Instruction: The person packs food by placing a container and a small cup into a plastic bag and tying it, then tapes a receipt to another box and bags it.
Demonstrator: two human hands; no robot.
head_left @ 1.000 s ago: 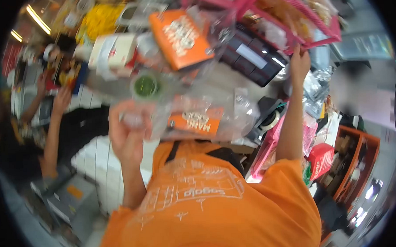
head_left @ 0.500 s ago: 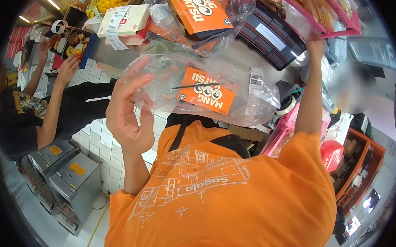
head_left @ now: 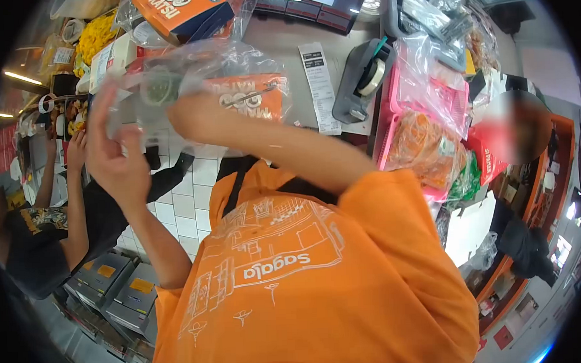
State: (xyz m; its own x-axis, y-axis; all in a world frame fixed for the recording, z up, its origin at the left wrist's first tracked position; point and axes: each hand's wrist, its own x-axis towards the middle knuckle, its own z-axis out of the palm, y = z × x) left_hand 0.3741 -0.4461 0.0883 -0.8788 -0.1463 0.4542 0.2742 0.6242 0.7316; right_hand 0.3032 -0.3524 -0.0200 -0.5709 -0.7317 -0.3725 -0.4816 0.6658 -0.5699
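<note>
In front of me a clear plastic bag (head_left: 230, 57) holds an orange Mang Katsu box (head_left: 260, 92), with a dark thin stick lying across the box. My left hand (head_left: 118, 160) is raised at the bag's left side, fingers stretched upward and thumb apart, overlapping the film. My right hand (head_left: 197, 117) reaches across to the bag's opening, right over the left part of the box. Motion smears its fingers, so I cannot tell what they hold. Just beyond them shows a round clear container (head_left: 158, 87) with something greenish in it.
A printed receipt (head_left: 320, 89) lies beside a tape dispenser (head_left: 361, 81). To the right stands a pink basket (head_left: 382, 135) of wrapped packets. Another orange box (head_left: 179, 14) and a dark screen (head_left: 315, 8) are behind. At left a co-worker (head_left: 40, 238) handles food.
My right hand has come from the pink basket at the far right across to the bag. My view has shifted rightward, and my left hand stays by the bag.
</note>
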